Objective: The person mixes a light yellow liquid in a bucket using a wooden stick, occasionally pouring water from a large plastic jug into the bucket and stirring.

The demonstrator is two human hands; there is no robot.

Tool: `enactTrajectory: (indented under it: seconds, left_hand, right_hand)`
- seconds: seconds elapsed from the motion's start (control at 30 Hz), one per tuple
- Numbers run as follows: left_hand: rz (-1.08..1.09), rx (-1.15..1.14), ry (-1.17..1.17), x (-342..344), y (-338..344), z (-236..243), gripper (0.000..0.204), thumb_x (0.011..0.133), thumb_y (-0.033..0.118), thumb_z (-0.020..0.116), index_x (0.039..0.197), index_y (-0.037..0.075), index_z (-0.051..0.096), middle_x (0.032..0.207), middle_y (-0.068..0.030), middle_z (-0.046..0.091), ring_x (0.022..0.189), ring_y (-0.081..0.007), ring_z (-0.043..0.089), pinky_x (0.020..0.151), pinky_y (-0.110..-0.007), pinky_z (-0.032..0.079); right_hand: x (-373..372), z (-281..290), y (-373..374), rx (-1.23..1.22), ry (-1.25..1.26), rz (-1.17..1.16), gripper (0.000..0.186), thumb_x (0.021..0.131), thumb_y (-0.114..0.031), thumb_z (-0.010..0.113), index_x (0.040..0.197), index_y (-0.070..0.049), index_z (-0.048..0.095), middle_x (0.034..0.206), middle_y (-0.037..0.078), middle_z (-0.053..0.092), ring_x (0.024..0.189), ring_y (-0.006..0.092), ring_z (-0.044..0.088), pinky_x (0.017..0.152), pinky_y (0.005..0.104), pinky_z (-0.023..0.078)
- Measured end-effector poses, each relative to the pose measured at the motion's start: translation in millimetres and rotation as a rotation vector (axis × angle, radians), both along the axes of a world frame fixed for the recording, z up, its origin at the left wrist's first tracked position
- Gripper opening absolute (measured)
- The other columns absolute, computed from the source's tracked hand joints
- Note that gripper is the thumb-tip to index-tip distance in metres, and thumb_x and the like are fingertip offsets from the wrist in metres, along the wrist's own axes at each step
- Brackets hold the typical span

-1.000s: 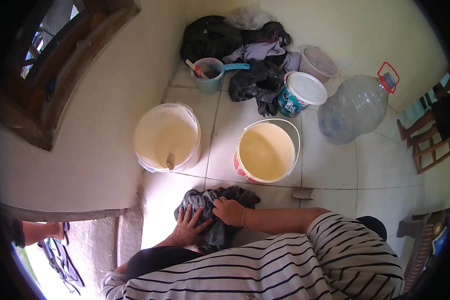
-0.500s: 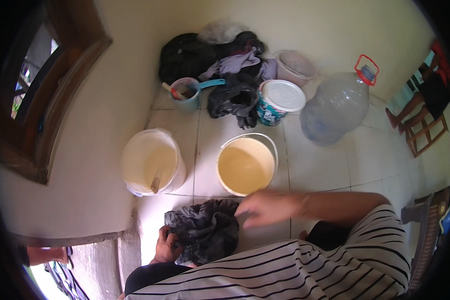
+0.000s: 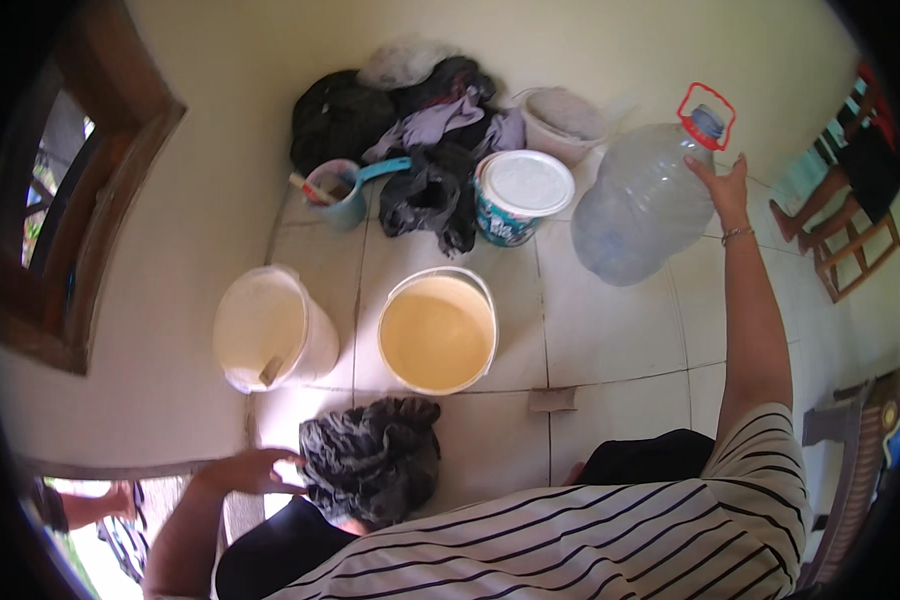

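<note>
Your right hand (image 3: 724, 188) reaches far right, thumb and fingers spread wide at the shoulder of the clear bottle (image 3: 635, 205); firm contact can't be told. The bottle's left edge sits just beside the lidded tub (image 3: 506, 222), with open room over the floor tiles (image 3: 615, 335) nearer you. Your left hand (image 3: 255, 471), half open and loosely curved, is at the near dark cloth's (image 3: 370, 460) left edge. Half a second ago, your right hand was beside that cloth, well apart from the bottle.
</note>
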State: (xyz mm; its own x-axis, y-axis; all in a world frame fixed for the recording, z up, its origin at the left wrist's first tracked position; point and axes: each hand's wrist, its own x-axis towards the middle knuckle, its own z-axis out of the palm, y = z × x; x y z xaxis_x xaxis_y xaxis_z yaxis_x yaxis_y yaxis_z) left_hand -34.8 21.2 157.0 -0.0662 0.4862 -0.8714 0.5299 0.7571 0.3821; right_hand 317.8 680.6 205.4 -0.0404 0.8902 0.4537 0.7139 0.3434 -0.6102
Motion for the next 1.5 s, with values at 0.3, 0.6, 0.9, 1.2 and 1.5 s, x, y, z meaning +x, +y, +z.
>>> enactTrajectory:
  seconds: [0.3,0.6,0.9,1.2,1.5]
  left_hand:
    - [-0.159,0.216,0.119,36.7,92.3,47.2,0.064,0.080,0.045,0.069,0.129,0.007,0.051,0.127,-0.0161,0.053,0.112,-0.0303,0.055,0.095,-0.039,0.045]
    - [-0.343,0.794,-0.014,129.1,188.1,34.8,0.046,0.083,0.027,0.066,0.120,0.003,0.054,0.114,-0.0181,0.055,0.105,-0.0336,0.056,0.091,-0.039,0.045]
    - [0.205,1.805,0.330,191.1,368.3,83.8,0.066,0.074,0.025,0.077,0.125,-0.002,0.045,0.114,-0.0203,0.049,0.102,-0.0324,0.051,0.089,-0.036,0.044]
    - [1.065,1.813,-0.134,215.8,439.3,20.3,0.089,0.062,0.032,0.087,0.127,-0.003,0.038,0.123,-0.0202,0.047,0.113,-0.0258,0.050,0.096,-0.036,0.042]
    - [1.228,1.695,-0.477,194.2,430.5,12.9,0.065,0.068,0.025,0.086,0.115,0.000,0.048,0.102,-0.0086,0.063,0.094,-0.0166,0.060,0.086,-0.031,0.048]
  right_hand:
    - [-20.9,0.3,62.8,-0.045,0.305,0.305,0.086,0.058,-0.041,0.088,0.124,0.002,0.052,0.115,0.013,0.062,0.108,0.0190,0.057,0.097,0.0300,0.040]
    - [-20.1,6.9,-17.9,0.086,0.288,0.413,0.056,0.064,-0.031,0.087,0.106,-0.003,0.063,0.100,0.006,0.067,0.093,0.0152,0.061,0.085,0.0293,0.046]
    - [-47.9,-10.9,-142.6,0.357,0.116,0.206,0.067,0.053,-0.040,0.088,0.101,-0.002,0.060,0.092,0.013,0.065,0.087,0.0314,0.062,0.076,0.0411,0.050]
    - [-63.5,-33.1,-170.0,0.588,-0.159,0.308,0.061,0.073,-0.028,0.068,0.121,-0.002,0.043,0.117,0.013,0.050,0.114,0.0321,0.042,0.095,0.0486,0.024]
    - [-29.7,1.8,-139.7,0.192,0.151,0.817,0.025,0.079,-0.017,0.064,0.098,0.000,0.061,0.098,0.015,0.060,0.092,0.0342,0.057,0.083,0.0398,0.044]
